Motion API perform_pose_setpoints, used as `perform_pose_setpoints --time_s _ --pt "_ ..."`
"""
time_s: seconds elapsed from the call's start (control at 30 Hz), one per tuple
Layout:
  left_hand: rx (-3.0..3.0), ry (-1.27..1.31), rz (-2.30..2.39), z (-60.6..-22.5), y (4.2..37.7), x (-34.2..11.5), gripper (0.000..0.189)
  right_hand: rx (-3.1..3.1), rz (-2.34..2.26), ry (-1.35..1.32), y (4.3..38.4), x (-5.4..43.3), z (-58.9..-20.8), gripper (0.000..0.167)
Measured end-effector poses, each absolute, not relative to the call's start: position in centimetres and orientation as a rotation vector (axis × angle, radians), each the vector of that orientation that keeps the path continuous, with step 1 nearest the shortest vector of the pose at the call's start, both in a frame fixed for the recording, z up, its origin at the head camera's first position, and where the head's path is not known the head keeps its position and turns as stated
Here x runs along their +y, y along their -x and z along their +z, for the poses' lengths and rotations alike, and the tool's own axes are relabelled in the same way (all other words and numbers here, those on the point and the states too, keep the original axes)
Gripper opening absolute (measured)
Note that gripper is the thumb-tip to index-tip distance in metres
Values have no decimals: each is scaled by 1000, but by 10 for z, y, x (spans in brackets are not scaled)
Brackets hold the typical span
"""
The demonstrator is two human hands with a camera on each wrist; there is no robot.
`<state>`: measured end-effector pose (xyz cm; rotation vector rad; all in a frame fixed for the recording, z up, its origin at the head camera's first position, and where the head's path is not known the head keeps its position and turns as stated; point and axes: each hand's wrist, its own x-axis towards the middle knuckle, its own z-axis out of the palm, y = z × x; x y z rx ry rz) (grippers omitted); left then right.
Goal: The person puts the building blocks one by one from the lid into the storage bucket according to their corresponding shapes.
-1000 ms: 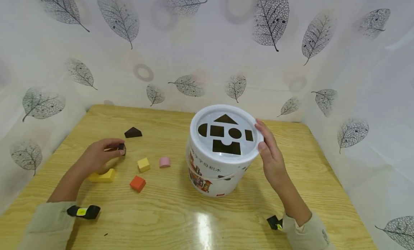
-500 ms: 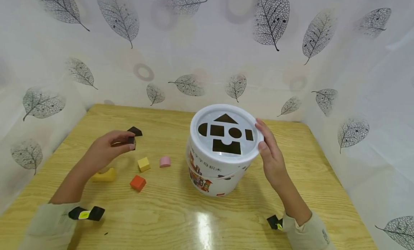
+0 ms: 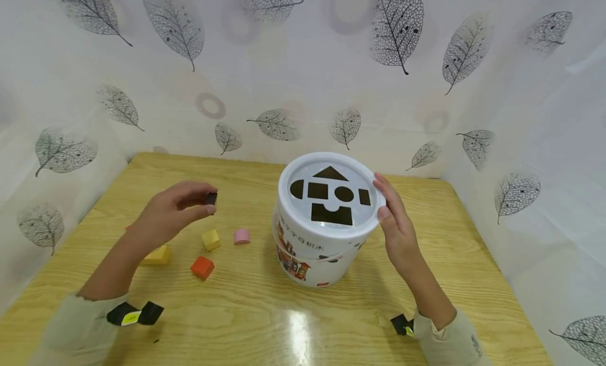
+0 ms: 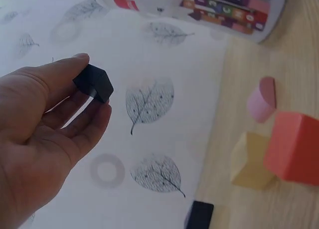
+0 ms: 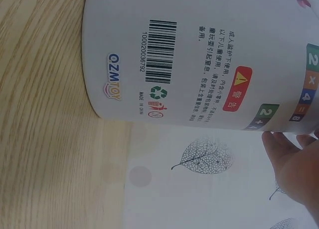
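Observation:
In the head view, my left hand (image 3: 165, 211) pinches a small black block (image 3: 211, 199) between thumb and fingers, raised above the left of the table. The left wrist view shows this black block (image 4: 94, 83) with angled faces at the fingertips. My right hand (image 3: 401, 234) rests against the right side of a white toy bucket (image 3: 312, 266), thumb and fingers at the rim of its lid (image 3: 303, 219). Dark shaped holes pierce the lid: a triangle, a half-round, a circle, rectangles and a notched one. In the right wrist view, fingertips (image 5: 271, 139) touch the bucket's printed wall.
A yellow cube (image 3: 211, 240), a pink half-round block (image 3: 241, 236) and an orange-red block (image 3: 202, 267) lie left of the bucket. A larger yellow block (image 3: 158, 255) sits partly behind my left forearm. Another black block (image 4: 200, 216) lies on the table (image 3: 265, 324). Leaf-patterned cloth (image 3: 303, 82) surrounds it.
My left hand has lifted and moved right with the black block, toward the bucket. It now covers the other dark block in the head view. My right hand and the bucket stay put.

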<state>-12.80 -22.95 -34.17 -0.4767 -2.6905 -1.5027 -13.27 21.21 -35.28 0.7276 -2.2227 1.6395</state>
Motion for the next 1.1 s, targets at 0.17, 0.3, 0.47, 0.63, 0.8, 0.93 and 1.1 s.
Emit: perform_pose_setpoints --time_s 0.17,0.3,0.47,0.63,0.8,0.93,1.1 --pt "-2649 532 -1547 -331 129 -215 39 -2224 1637 -728 133 213 -352 47" --pt "-2595 616 -1579 -325 134 -202 38 -2230 1636 -724 132 213 -352 47" --pt "-2552 706 -1588 -321 141 -188 38 -2201 1649 -736 132 211 -351 47" --pt "-2580 719 -1569 -313 147 -176 40 -2206 1657 -739 132 211 -352 47" --pt "-2563 762 -1575 -301 151 -164 40 -2211 1653 -742 133 212 -352 47" --pt "-2521 804 -1604 -289 154 -153 38 -2217 1652 -745 133 212 -352 47" --pt "-2500 842 -1668 -276 156 -134 39 -2224 1641 -742 133 213 -353 47"
